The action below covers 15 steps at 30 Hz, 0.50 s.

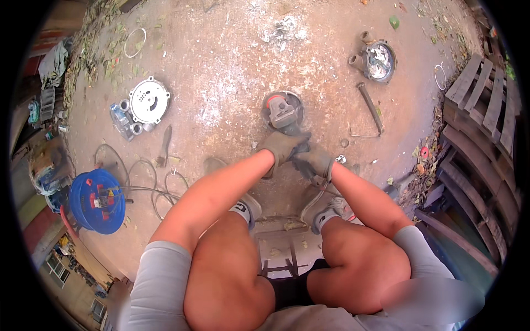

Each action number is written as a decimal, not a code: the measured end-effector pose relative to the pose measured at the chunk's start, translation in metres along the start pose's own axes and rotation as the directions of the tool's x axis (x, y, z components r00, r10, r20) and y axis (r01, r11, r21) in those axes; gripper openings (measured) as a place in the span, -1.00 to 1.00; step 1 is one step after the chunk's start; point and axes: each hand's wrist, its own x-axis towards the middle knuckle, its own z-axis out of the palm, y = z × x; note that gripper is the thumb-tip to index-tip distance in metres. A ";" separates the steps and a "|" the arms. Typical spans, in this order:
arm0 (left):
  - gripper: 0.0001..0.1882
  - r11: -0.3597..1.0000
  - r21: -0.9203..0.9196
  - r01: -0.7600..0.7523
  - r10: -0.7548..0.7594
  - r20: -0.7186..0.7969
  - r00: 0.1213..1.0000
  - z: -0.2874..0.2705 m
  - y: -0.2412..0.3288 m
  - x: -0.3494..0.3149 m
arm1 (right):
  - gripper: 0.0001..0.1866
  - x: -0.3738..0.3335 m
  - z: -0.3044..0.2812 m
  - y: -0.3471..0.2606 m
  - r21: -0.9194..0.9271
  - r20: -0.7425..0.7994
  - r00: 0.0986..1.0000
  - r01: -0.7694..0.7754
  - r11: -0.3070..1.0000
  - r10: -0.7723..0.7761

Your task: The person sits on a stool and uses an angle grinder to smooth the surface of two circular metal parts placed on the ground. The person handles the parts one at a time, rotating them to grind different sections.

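Note:
In front of my feet, both hands are closed around what looks like an angle grinder, dark with an orange-red part by its head. My left hand, in a grey-brown work glove, wraps the body just behind the head. Gripping further back is my right hand, gloved alike; it hides much of the handle. The grinder's head lies over a dark round metal part on the ground. Whether the disc touches that part cannot be made out.
At left lie a pale round cover with holes and a blue cable reel with loose cord. To the right are a round metal housing, a hammer-like tool and stacked wooden pallets. A flat tool lies left.

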 end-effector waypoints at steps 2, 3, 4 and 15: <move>-0.39 0.970 0.241 -0.029 0.036 -0.027 0.999 0.007 0.025 -0.014 | -0.55 -0.008 -0.001 0.012 0.064 -0.073 0.997 0.012 0.998 -0.007; -0.39 0.934 0.356 -0.040 0.057 -0.037 0.998 0.011 0.040 -0.022 | -0.54 -0.010 -0.005 0.018 0.096 -0.110 0.994 0.020 0.995 -0.009; -0.40 0.965 0.263 -0.014 0.022 -0.027 0.999 0.015 0.044 -0.025 | -0.57 -0.011 -0.008 0.020 0.130 -0.096 0.995 0.025 0.991 -0.013; -0.52 0.963 -0.265 -0.054 0.041 -0.054 0.998 0.021 0.049 0.009 | -0.62 -0.015 -0.007 -0.011 0.194 -0.129 0.991 -0.011 0.981 0.036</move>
